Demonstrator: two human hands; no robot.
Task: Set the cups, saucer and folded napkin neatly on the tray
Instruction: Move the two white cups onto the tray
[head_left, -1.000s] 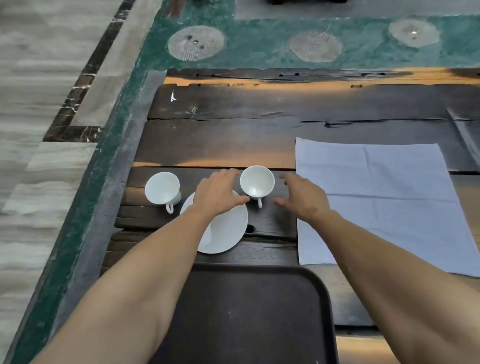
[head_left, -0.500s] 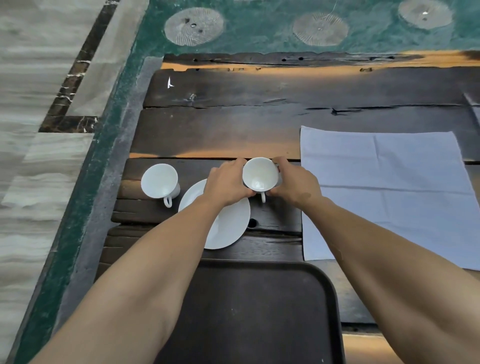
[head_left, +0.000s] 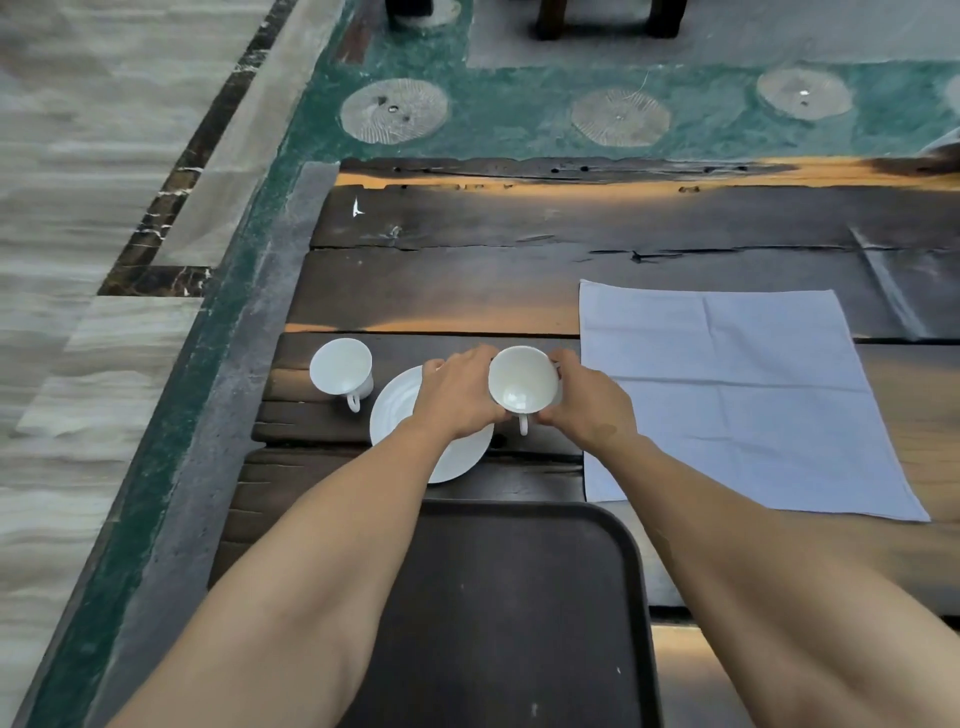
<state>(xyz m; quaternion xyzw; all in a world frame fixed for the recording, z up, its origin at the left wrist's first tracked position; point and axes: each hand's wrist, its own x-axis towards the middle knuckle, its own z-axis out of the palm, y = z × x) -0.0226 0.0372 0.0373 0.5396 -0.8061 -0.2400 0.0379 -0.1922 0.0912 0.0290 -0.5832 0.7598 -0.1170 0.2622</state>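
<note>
A white cup (head_left: 523, 383), upright, sits between both hands near the table's (head_left: 467, 270) left edge: the left hand (head_left: 457, 397) curls round its left side, the right hand (head_left: 587, 402) round its right. Under the left hand lies the saucer (head_left: 402, 410). A second cup (head_left: 341, 368) stands left of it. The napkin (head_left: 737, 395) lies spread flat to the right. The dark tray (head_left: 519, 613) sits at the near edge.

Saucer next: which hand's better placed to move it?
Left, probably. The left hand already lies over the saucer while gripping the cup; the right hand is on the cup's far side.
</note>
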